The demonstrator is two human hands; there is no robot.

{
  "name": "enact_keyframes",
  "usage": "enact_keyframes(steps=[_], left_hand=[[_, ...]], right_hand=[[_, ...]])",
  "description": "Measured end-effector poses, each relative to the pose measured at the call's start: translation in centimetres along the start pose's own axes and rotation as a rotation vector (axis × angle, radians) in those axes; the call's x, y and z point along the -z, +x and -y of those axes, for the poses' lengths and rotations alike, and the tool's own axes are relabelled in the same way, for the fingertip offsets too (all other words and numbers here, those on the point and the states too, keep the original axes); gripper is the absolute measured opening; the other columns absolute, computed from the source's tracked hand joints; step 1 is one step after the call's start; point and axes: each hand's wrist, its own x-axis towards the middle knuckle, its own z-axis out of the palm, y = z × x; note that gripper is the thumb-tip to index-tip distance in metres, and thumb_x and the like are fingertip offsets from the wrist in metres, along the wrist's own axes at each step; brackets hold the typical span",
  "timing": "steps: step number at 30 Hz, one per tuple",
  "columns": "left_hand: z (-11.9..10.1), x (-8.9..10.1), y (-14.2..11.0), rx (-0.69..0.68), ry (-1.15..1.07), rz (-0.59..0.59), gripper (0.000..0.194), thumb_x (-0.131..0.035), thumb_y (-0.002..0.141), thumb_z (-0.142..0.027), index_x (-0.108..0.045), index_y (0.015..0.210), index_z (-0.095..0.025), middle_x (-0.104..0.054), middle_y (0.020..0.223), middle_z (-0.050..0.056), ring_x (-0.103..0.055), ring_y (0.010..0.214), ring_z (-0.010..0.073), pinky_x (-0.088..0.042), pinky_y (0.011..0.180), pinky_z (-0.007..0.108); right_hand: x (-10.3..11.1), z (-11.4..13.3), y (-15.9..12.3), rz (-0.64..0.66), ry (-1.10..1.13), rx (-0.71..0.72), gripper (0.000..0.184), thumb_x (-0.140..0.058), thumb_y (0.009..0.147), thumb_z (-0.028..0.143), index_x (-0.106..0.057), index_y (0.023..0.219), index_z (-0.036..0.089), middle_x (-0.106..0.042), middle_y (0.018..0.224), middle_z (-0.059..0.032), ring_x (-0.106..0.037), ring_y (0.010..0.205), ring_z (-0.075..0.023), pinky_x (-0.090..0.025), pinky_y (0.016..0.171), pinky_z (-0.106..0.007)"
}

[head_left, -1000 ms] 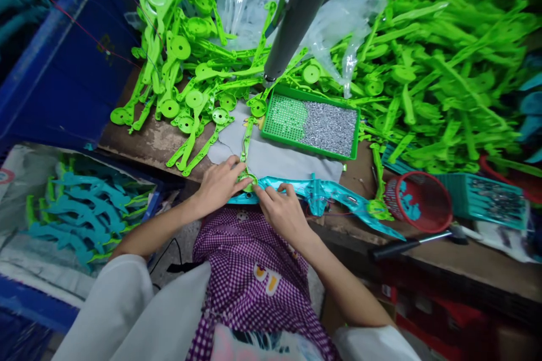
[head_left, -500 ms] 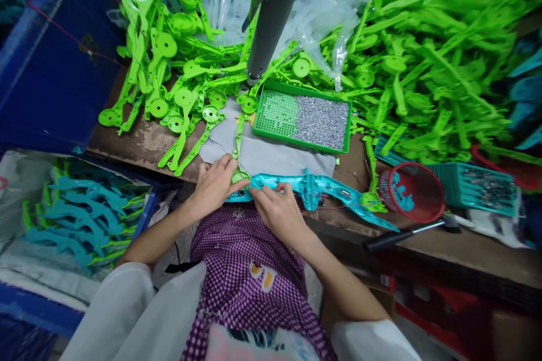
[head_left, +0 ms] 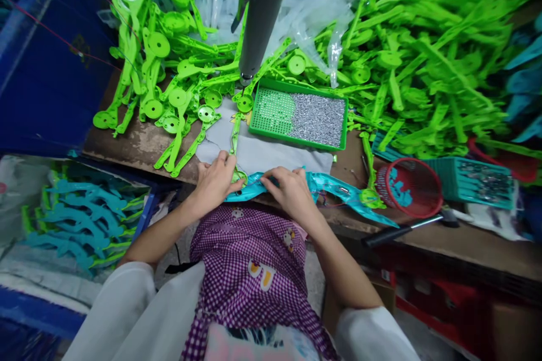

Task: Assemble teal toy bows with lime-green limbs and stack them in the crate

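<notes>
A long teal plastic piece point(head_left: 339, 190) lies along the near edge of the workbench. My left hand point(head_left: 217, 180) presses on its left end, fingers closed over a green arm with a round disc point(head_left: 234, 141) that sits on the teal piece. My right hand point(head_left: 291, 192) grips the teal piece a little further right, fingers curled on its top edge. Both hands rest on a grey cloth point(head_left: 271, 155).
A green tray of small silver screws point(head_left: 301, 118) sits behind the hands, under a grey hanging tool point(head_left: 258, 17). Heaps of green plastic parts point(head_left: 415, 67) cover the bench. A red basket point(head_left: 409, 187), a hammer point(head_left: 406, 229) and a teal tray point(head_left: 478, 183) are at right. Teal parts point(head_left: 80, 220) fill a bin at left.
My right hand has slid rightward along the teal piece, away from the left hand. The left hand stays on the green disc end. The view has shifted slightly.
</notes>
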Motion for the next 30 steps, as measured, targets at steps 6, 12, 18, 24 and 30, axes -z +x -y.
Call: enact_keyframes(steps=[6, 12, 18, 24, 30], left_hand=[[-0.1, 0.3, 0.0, 0.019, 0.030, 0.026, 0.034, -0.053, 0.092, -0.043, -0.047, 0.109, -0.014, -0.051, 0.119, 0.015, -0.058, 0.098, 0.0293, -0.043, 0.082, 0.045], [-0.3, 0.7, 0.1, 0.030, 0.019, 0.066, 0.033, -0.054, 0.091, -0.041, -0.046, 0.109, -0.015, -0.051, 0.119, 0.014, -0.057, 0.098, 0.0284, -0.043, 0.083, 0.045], [-0.2, 0.6, 0.0, 0.025, 0.027, 0.040, 0.034, -0.058, 0.089, -0.042, -0.047, 0.107, -0.015, -0.052, 0.117, 0.014, -0.056, 0.096, 0.0280, -0.043, 0.082, 0.044], [0.1, 0.0, -0.1, -0.002, 0.034, -0.002, 0.035, -0.059, 0.088, -0.042, -0.046, 0.106, -0.015, -0.052, 0.118, 0.014, -0.058, 0.096, 0.0280, -0.044, 0.082, 0.044], [0.1, 0.0, -0.1, 0.001, 0.023, -0.006, 0.035, -0.059, 0.088, -0.041, -0.045, 0.106, -0.015, -0.052, 0.117, 0.014, -0.058, 0.096, 0.0292, -0.044, 0.082, 0.045]], right_hand=[[-0.1, 0.5, 0.3, 0.032, 0.061, -0.142, 0.024, -0.049, 0.091, 0.034, -0.063, 0.079, 0.020, -0.066, 0.064, 0.0010, -0.056, 0.063, -0.0159, -0.024, 0.077, -0.034], [0.1, 0.1, 0.2, 0.025, -0.006, -0.234, 0.019, -0.053, 0.087, 0.033, -0.062, 0.075, 0.020, -0.066, 0.062, -0.0001, -0.055, 0.062, -0.0175, -0.024, 0.080, -0.036], [0.8, -1.1, -0.4, -0.068, 0.072, -0.299, 0.021, -0.051, 0.088, 0.036, -0.063, 0.080, 0.020, -0.071, 0.069, -0.0022, -0.062, 0.068, -0.0196, -0.023, 0.084, -0.039], [1.5, -1.2, -0.7, 0.020, 0.076, -0.322, 0.022, -0.049, 0.089, 0.032, -0.066, 0.084, 0.020, -0.073, 0.073, -0.0040, -0.063, 0.072, -0.0210, -0.023, 0.085, -0.040], [1.2, -1.0, -0.8, 0.001, -0.034, -0.326, 0.024, -0.047, 0.090, 0.030, -0.068, 0.083, 0.020, -0.072, 0.071, -0.0041, -0.058, 0.068, -0.0192, -0.022, 0.081, -0.038]])
